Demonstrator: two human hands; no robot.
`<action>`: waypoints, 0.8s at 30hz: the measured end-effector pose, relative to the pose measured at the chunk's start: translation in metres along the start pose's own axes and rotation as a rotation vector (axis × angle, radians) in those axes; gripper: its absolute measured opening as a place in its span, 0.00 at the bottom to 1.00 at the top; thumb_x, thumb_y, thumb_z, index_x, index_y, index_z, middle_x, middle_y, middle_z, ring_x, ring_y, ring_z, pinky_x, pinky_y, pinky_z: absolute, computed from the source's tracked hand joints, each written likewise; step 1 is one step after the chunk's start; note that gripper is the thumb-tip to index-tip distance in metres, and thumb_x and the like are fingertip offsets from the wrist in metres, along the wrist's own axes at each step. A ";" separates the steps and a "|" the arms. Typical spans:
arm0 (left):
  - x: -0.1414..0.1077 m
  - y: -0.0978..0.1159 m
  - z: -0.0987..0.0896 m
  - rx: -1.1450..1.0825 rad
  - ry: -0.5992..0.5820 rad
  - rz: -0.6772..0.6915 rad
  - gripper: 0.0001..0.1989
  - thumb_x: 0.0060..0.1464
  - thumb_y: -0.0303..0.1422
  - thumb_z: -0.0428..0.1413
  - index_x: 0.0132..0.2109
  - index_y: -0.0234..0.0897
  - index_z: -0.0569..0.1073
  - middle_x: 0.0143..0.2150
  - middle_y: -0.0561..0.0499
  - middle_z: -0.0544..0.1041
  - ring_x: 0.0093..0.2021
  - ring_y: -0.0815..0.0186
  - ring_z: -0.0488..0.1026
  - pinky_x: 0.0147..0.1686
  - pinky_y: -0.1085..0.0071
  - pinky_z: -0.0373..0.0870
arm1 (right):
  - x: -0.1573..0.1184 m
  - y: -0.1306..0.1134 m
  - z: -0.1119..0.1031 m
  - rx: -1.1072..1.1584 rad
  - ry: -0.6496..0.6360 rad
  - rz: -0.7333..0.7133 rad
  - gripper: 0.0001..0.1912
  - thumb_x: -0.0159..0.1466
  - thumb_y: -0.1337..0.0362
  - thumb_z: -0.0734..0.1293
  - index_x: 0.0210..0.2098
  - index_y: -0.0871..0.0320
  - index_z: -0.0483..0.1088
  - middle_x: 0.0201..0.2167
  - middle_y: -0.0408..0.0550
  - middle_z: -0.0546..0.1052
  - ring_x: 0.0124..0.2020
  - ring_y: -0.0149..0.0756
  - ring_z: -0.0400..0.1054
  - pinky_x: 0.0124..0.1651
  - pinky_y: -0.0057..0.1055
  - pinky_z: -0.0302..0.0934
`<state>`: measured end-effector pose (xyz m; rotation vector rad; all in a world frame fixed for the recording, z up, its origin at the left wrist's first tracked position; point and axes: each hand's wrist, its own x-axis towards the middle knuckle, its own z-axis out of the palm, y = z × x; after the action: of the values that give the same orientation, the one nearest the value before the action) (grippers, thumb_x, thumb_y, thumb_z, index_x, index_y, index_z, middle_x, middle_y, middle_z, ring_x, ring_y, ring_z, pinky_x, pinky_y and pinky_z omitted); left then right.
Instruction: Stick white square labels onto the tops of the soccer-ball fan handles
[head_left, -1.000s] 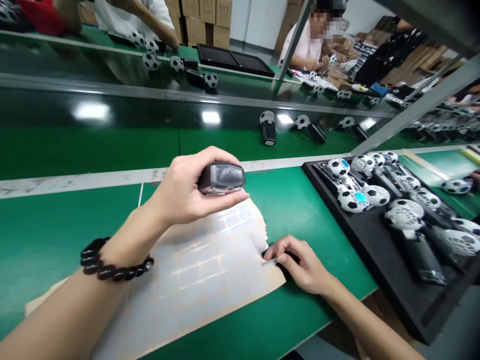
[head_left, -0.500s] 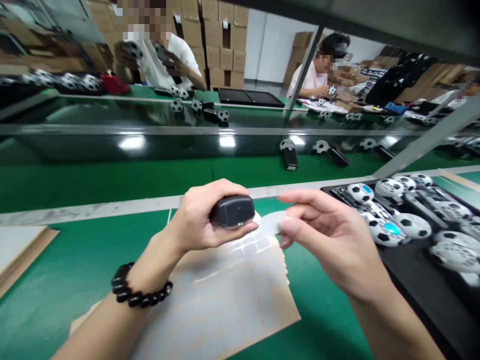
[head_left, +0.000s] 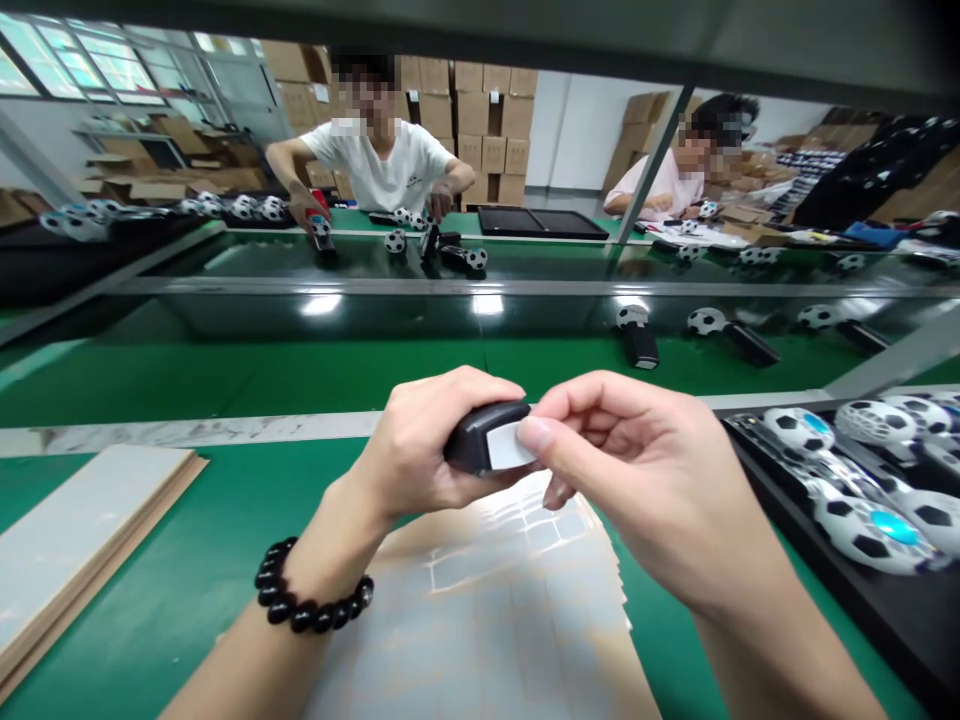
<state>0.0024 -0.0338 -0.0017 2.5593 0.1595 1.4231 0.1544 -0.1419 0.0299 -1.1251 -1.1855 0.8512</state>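
Observation:
My left hand [head_left: 420, 450] is wrapped round a black handle [head_left: 469, 440], its flat end turned toward my right hand. The rest of that handle is hidden behind my fingers. Between the thumb and index finger of my right hand [head_left: 622, 450] is a white sticker [head_left: 506, 446], which lies against the handle's end face. Below both hands a stack of sticker sheets [head_left: 495, 610] rests on the green table, with pale label outlines and tan backing.
On the right a black tray [head_left: 840, 590] holds several football-patterned devices [head_left: 874, 525]. More sheets [head_left: 97, 530] lie at the left. Ahead runs a green conveyor belt [head_left: 420, 370] carrying black-handled football pieces [head_left: 637, 335]. Two co-workers [head_left: 390, 160] sit across it.
My right hand has brought the sticker left onto the handle's end, which has tilted. The view has shifted. The co-worker opposite has lowered both hands to the pieces by the belt.

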 end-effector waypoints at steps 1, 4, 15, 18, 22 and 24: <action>0.000 0.000 0.000 -0.001 -0.004 0.000 0.12 0.58 0.39 0.64 0.46 0.39 0.74 0.36 0.48 0.83 0.32 0.64 0.80 0.31 0.71 0.77 | 0.000 0.000 0.000 0.000 0.000 0.000 0.06 0.61 0.68 0.74 0.28 0.53 0.78 0.21 0.38 0.77 0.19 0.27 0.73 0.21 0.20 0.70; 0.000 0.001 0.000 0.003 -0.008 0.020 0.12 0.59 0.38 0.63 0.45 0.38 0.72 0.35 0.48 0.82 0.32 0.65 0.80 0.30 0.72 0.76 | 0.000 0.000 0.001 -0.011 0.006 0.000 0.06 0.61 0.68 0.74 0.28 0.54 0.78 0.21 0.38 0.77 0.19 0.27 0.73 0.21 0.20 0.70; 0.000 0.000 0.002 0.034 -0.022 0.047 0.13 0.62 0.39 0.62 0.46 0.36 0.70 0.36 0.47 0.82 0.34 0.65 0.80 0.32 0.73 0.76 | -0.001 -0.007 -0.002 -0.023 -0.024 0.084 0.07 0.61 0.72 0.74 0.28 0.56 0.77 0.21 0.33 0.77 0.21 0.20 0.71 0.25 0.10 0.67; 0.000 0.000 0.003 0.030 -0.029 0.051 0.12 0.62 0.39 0.61 0.46 0.37 0.70 0.36 0.46 0.82 0.34 0.64 0.81 0.32 0.71 0.77 | -0.001 -0.006 -0.003 -0.003 -0.037 0.102 0.07 0.61 0.71 0.75 0.27 0.55 0.77 0.20 0.33 0.77 0.21 0.19 0.72 0.26 0.09 0.67; 0.000 -0.001 0.003 0.013 -0.026 0.051 0.13 0.62 0.39 0.61 0.47 0.37 0.70 0.37 0.46 0.82 0.35 0.63 0.81 0.33 0.69 0.78 | -0.002 -0.004 -0.002 -0.002 -0.029 0.098 0.07 0.61 0.71 0.75 0.28 0.55 0.77 0.21 0.32 0.77 0.21 0.19 0.72 0.26 0.09 0.67; -0.001 -0.001 0.003 0.012 -0.029 0.044 0.12 0.62 0.39 0.61 0.47 0.37 0.70 0.37 0.46 0.82 0.35 0.63 0.81 0.33 0.69 0.78 | -0.002 -0.004 -0.002 -0.022 -0.020 0.082 0.07 0.61 0.71 0.74 0.28 0.55 0.77 0.21 0.32 0.77 0.21 0.18 0.72 0.26 0.09 0.67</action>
<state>0.0043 -0.0334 -0.0042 2.6075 0.1080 1.4043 0.1552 -0.1453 0.0334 -1.1923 -1.1744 0.9161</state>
